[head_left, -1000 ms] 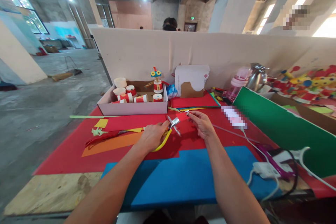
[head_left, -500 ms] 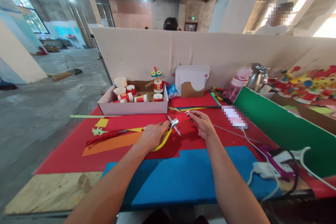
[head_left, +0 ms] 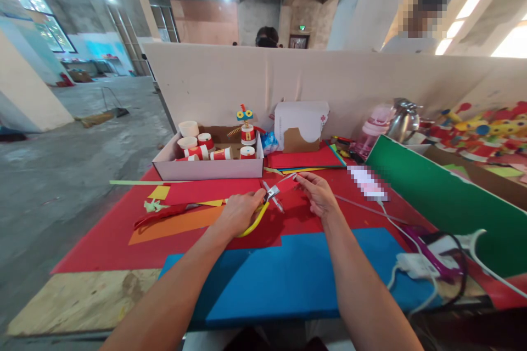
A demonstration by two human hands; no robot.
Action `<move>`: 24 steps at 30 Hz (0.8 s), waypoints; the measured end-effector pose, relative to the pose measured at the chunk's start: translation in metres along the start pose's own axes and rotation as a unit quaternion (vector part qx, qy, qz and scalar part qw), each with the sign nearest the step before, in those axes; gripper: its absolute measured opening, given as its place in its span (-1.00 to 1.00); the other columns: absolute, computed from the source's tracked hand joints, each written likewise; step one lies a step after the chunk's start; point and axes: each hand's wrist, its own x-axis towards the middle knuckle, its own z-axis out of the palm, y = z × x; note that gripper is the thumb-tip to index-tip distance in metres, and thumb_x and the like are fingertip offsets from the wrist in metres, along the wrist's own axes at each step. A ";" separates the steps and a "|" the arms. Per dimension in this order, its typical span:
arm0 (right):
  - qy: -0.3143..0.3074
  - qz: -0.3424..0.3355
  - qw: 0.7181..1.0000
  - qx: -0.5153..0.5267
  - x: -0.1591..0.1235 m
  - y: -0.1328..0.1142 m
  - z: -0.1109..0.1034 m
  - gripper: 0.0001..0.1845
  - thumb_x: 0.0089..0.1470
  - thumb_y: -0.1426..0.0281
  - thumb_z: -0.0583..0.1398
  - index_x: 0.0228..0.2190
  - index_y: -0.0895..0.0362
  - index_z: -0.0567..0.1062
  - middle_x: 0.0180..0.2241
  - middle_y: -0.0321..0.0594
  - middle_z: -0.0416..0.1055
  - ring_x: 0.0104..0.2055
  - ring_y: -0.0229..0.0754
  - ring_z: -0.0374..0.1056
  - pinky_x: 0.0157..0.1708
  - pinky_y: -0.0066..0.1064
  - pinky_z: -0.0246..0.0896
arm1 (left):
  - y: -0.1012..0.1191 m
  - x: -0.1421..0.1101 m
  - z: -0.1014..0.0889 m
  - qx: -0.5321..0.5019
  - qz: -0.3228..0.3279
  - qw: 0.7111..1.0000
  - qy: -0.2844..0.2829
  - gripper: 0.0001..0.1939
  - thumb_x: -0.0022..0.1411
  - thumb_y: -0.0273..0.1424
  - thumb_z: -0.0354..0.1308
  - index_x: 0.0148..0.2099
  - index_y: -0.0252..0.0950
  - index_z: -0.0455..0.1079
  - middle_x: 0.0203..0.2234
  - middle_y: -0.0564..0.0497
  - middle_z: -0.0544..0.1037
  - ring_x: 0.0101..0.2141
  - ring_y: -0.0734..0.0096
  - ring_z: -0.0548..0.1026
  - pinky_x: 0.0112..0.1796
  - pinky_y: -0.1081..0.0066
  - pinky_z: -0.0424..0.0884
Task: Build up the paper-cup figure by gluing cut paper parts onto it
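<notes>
My left hand [head_left: 242,213] is closed around a yellow-handled hand tool [head_left: 258,220] with a broad silver metal head, possibly a plier type. Its jaws point toward the right. Across a small gap, my right hand [head_left: 316,191] pinches the end of a thin, narrow strip [head_left: 287,177] between thumb and fingertips. Pale along its edge, the strip reaches left toward the tool; its exact kind is hard to make out. Beneath the tool's head lies a slim whitish pen-like stick [head_left: 280,207] on the red sheet [head_left: 304,219].
Behind the hands stands a white box [head_left: 208,170] of paper cups with a cup figure. Red paper sheets [head_left: 302,160] lie beside it. Orange and yellow paper pieces [head_left: 177,225] are left; a blue board [head_left: 267,279] is in front. Cables [head_left: 428,285] and a green panel [head_left: 432,203] are right.
The strip in my right hand has turned: its red face showed before, and now a thin pale edge shows. Both hands stay nearly in place. A person behind the partition has shifted left.
</notes>
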 end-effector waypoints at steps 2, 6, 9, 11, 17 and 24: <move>0.004 0.001 1.000 0.000 0.000 0.000 0.000 -0.65 -0.43 0.18 0.44 -0.54 0.10 0.57 -0.52 -0.32 0.49 -0.48 -0.33 0.30 -0.39 -0.48 0.19 | 0.000 0.000 0.000 0.002 0.003 1.000 0.003 -0.73 0.30 -0.38 -0.15 0.03 -0.26 0.16 -0.28 -0.16 0.55 -0.25 0.12 0.54 -0.33 0.34 0.37; -0.002 -0.004 1.000 -0.003 0.000 0.002 -0.001 -0.67 -0.40 0.18 0.43 -0.53 0.10 0.57 -0.50 -0.31 0.50 -0.46 -0.30 0.32 -0.37 -0.44 0.21 | 0.000 0.000 0.001 0.003 0.008 1.000 0.004 -0.71 0.30 -0.38 -0.14 0.05 -0.25 0.13 -0.25 -0.16 0.54 -0.26 0.12 0.54 -0.34 0.34 0.37; -0.005 -0.007 1.000 -0.006 0.001 0.003 -0.001 -0.66 -0.41 0.18 0.43 -0.54 0.09 0.57 -0.50 -0.31 0.50 -0.45 -0.29 0.32 -0.35 -0.44 0.21 | 0.000 0.001 0.002 0.002 0.006 1.000 0.000 -0.73 0.30 -0.38 -0.14 0.04 -0.23 0.14 -0.24 -0.14 0.54 -0.25 0.14 0.54 -0.33 0.35 0.37; -0.005 -0.007 1.000 -0.008 0.002 0.004 -0.002 -0.66 -0.42 0.18 0.43 -0.54 0.09 0.57 -0.50 -0.31 0.50 -0.44 -0.29 0.32 -0.34 -0.43 0.21 | -0.001 0.001 0.002 0.006 0.004 1.000 0.000 -0.73 0.30 -0.38 -0.14 0.03 -0.23 0.14 -0.25 -0.14 0.55 -0.26 0.13 0.54 -0.32 0.34 0.38; -0.015 -0.001 1.000 -0.009 0.002 0.005 -0.003 -0.67 -0.41 0.18 0.43 -0.53 0.08 0.57 -0.50 -0.32 0.49 -0.43 -0.29 0.32 -0.33 -0.44 0.21 | -0.001 0.001 0.003 0.001 0.013 1.000 0.003 -0.72 0.30 -0.38 -0.15 0.04 -0.24 0.14 -0.24 -0.14 0.54 -0.26 0.15 0.54 -0.32 0.35 0.38; -0.012 -0.004 1.000 -0.020 0.001 0.004 -0.002 -0.68 -0.40 0.18 0.42 -0.54 0.09 0.57 -0.51 -0.32 0.49 -0.47 -0.31 0.31 -0.39 -0.45 0.19 | -0.001 0.001 0.002 -0.004 0.012 1.000 0.003 -0.74 0.30 -0.40 -0.15 0.03 -0.26 0.14 -0.26 -0.15 0.54 -0.27 0.12 0.55 -0.33 0.33 0.37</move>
